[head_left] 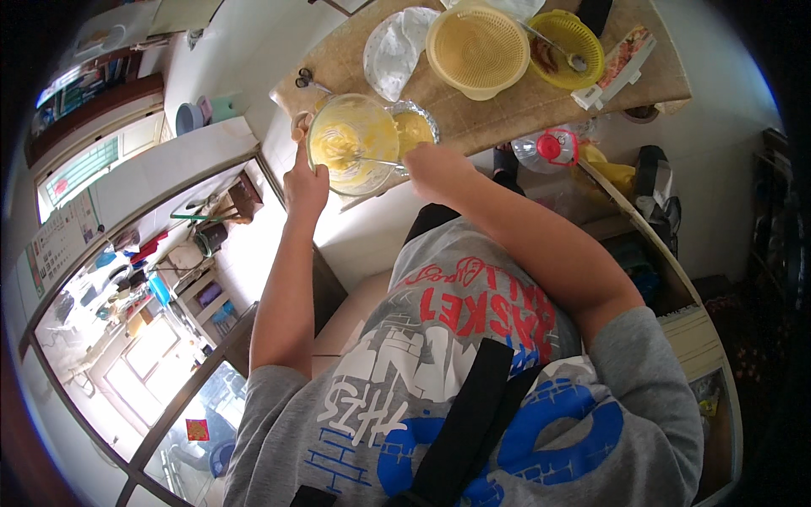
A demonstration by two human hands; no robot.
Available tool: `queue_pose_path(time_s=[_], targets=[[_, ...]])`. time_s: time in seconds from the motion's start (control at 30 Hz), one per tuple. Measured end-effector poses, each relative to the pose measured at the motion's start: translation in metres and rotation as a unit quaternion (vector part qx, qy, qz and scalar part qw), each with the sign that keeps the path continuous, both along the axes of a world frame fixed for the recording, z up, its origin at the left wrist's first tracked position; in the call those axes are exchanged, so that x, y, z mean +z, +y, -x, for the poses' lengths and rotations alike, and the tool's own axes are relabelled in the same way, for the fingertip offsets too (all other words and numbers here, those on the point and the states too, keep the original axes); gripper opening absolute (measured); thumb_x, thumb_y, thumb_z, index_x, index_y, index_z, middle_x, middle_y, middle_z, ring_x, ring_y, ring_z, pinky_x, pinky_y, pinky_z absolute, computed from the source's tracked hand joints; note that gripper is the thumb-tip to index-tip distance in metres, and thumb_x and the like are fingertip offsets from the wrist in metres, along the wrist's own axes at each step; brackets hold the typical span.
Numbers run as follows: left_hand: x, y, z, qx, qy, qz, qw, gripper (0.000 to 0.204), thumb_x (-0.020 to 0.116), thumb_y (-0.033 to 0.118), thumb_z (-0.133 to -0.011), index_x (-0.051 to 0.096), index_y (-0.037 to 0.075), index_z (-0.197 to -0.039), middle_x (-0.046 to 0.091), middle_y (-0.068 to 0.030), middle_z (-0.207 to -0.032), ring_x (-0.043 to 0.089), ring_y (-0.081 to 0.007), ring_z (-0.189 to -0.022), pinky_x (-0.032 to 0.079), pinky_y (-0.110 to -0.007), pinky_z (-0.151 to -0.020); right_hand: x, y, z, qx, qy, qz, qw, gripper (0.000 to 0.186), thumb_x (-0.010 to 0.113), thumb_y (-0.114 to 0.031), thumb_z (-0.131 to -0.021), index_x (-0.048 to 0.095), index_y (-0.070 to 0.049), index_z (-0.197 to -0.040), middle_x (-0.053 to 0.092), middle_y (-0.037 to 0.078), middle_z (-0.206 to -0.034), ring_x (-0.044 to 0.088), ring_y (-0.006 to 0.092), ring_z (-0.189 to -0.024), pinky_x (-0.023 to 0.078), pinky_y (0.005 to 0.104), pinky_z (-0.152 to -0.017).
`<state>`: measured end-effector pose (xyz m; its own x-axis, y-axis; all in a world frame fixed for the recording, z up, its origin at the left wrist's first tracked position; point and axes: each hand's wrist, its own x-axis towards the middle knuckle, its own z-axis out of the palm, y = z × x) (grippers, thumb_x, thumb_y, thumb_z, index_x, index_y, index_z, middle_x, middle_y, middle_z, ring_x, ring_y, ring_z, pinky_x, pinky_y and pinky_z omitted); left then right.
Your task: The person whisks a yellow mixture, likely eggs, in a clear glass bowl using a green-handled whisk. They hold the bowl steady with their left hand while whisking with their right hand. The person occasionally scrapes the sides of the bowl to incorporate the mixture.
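1. Hugging the left side of the clear glass bowl (382, 116) is the left grip (305, 183), closed on the wall with the thumb by the near edge.
2. Right grip (435, 167) is clenched around a metal stirring tool (378, 160), over at the bowl's right side. The shaft runs leftward from it into the pale yellow mix (340, 145); can't make out the tool's head in there.
3. So the bowl's sitting between both grips, at the bench's (494, 123) near left end.
4. Silver-rimmed dish (436, 125) is just right of the bowl, partly hidden; can't tell if they touch.
5. Scissors (303, 79) lie just past the bowl, and a cream colander (477, 46) stands farther right.
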<state>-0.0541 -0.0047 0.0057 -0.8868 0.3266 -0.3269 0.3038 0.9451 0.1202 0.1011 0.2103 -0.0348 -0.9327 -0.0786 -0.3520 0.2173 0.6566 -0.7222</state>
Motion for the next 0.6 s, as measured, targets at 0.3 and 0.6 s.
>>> queue_pose_path(time_s=[0.3,0.6], targets=[[0.004,0.008,-0.002,-0.022,0.015,0.023,0.999,0.070,0.054,0.019,-0.085,0.036,0.017,-0.153,0.068,-0.0272,-0.078,0.069,-0.0430,-0.076,0.054,-0.054,-0.075,0.010,-0.002,-0.002,0.019,0.033,-0.022,0.999,0.018,0.058,-0.013,-0.087,0.073,-0.003,-0.092,0.072,0.018,-0.092,0.073,0.0347,-0.086,0.059,0.0459,-0.073],[0.009,0.023,-0.009,-0.044,0.022,0.079,0.996,0.071,0.055,0.019,-0.086,0.034,0.014,-0.154,0.067,-0.0255,-0.074,0.068,-0.0420,-0.072,0.054,-0.054,-0.068,0.013,0.000,0.004,-0.009,0.062,-0.025,0.998,0.019,0.057,-0.014,-0.088,0.073,-0.004,-0.091,0.072,0.018,-0.087,0.073,0.0352,-0.080,0.059,0.0450,-0.071]])
